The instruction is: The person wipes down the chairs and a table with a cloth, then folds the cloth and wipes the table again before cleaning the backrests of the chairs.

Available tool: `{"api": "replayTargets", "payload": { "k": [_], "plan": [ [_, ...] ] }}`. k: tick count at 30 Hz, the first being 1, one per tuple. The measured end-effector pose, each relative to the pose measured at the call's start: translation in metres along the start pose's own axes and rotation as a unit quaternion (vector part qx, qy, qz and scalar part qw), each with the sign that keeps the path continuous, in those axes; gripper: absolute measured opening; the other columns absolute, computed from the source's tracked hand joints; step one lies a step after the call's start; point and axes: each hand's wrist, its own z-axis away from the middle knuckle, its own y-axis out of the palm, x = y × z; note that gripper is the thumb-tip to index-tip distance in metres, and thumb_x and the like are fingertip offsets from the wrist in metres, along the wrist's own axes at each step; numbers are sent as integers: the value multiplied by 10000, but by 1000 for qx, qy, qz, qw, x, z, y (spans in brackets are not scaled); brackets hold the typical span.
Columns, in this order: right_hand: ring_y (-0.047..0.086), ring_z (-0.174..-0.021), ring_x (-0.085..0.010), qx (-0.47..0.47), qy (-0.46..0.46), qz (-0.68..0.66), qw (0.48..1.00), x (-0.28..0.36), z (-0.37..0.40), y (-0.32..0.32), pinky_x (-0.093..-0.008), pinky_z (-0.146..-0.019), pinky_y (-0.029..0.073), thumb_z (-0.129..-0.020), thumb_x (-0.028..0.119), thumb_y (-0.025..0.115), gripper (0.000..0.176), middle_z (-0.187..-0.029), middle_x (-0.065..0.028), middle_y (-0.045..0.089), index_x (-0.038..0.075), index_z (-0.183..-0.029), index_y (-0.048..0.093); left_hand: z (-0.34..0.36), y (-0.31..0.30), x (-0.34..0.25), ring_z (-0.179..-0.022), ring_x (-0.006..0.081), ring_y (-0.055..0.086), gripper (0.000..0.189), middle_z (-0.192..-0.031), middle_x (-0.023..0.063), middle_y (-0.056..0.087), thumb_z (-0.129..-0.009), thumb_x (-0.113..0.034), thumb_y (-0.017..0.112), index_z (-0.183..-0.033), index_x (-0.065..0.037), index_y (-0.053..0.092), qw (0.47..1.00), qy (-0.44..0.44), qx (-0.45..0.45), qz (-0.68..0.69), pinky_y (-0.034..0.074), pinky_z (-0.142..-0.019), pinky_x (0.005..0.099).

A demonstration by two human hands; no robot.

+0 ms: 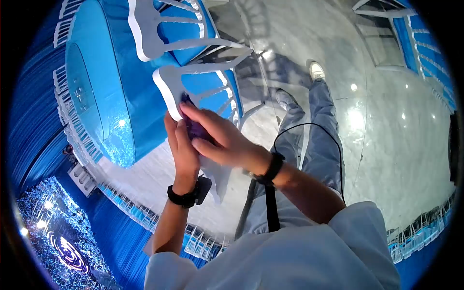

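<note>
A white chair (166, 89) with a wavy-edged top rail and thin spindles stands in front of me, at the blue-covered table. A dark purple cloth (195, 129) lies against the lower end of its rail. My right hand (224, 137) is closed on the cloth and presses it to the rail. My left hand (182, 150) is closed around the rail's lower corner, beside the cloth; part of its fingers is hidden. Both wrists wear black bands.
A blue-covered table (130, 87) stands left, with a second white chair (147, 31) beside the first. Rows of white chairs line the far side and edges. At upper right is more white and blue furniture (425, 48). A black cord (309, 124) crosses my legs.
</note>
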Motion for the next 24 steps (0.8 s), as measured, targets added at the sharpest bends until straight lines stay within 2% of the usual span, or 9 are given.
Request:
{"api": "replayTargets", "payload": {
  "k": [6,8,12,15,16,17,20,22,24],
  "plan": [
    [474,-1240,-392,27,49,-9,998,1,12,4,-455,-1049,363,-881,164,559,655,-1373,-242,460,6,-1457,292,-2,-4,8,-1105,183,522,418,-1241,112,511,-984,-196,334,-1358,-20,396,1000,-16,8,18,438,-923,307],
    [495,-1270,-282,13,40,23,999,-4,-12,0,-347,-1034,384,-896,119,527,626,-1412,-201,456,28,-1472,299,-3,-2,6,-1133,194,516,428,-1270,119,503,-985,-194,327,-1368,-14,392,998,42,2,-41,428,-951,321],
    [540,-1211,-241,20,118,-9,993,-1,-31,0,-328,-990,416,-945,97,496,546,-1343,-168,530,54,-1462,326,-1,2,-5,-1157,223,504,440,-1276,133,506,-974,-169,316,-1371,0,403,999,-11,3,31,402,-981,341],
    [618,-1079,-321,-13,132,28,991,-7,2,4,-377,-899,477,-930,119,527,545,-1208,-231,589,72,-1443,347,-1,2,1,-1052,261,566,445,-1198,174,557,-963,-141,345,-1378,13,393,998,53,-14,-9,437,-917,359],
    [599,-1125,-298,10,260,-16,965,5,12,1,-361,-932,460,-944,109,511,525,-1221,-214,590,58,-1441,347,-2,1,-1,-1002,269,605,444,-1140,187,598,-959,-134,363,-1376,16,389,998,54,-13,-5,473,-862,372],
    [582,-1155,-289,-11,211,14,977,-15,34,3,-353,-957,445,-954,109,498,488,-1226,-202,593,39,-1419,369,-2,0,2,-970,319,618,441,-1131,229,594,-958,-142,376,-1365,27,391,999,36,-27,-26,481,-827,397],
    [579,-1161,-268,-10,282,6,959,-13,51,2,-340,-968,440,-956,84,502,408,-1227,-185,598,8,-1351,431,-3,3,5,-938,407,579,426,-1093,268,577,-932,-133,437,-1323,36,433,996,58,-49,-44,467,-802,438],
    [608,-1117,-254,-25,315,22,948,-5,41,-1,-318,-937,460,-943,59,525,382,-1194,-168,618,6,-1316,460,-7,6,29,-937,409,554,405,-1046,261,569,-911,-117,463,-1283,43,472,966,171,-122,-148,455,-808,447],
    [634,-1057,-222,-27,205,110,972,5,26,-2,-298,-896,481,-929,48,552,366,-1152,-152,639,8,-1286,482,-1,4,21,-933,408,531,343,-1019,257,554,-890,-113,488,-1191,50,515,967,182,-138,-109,445,-811,451]
  ]
}}
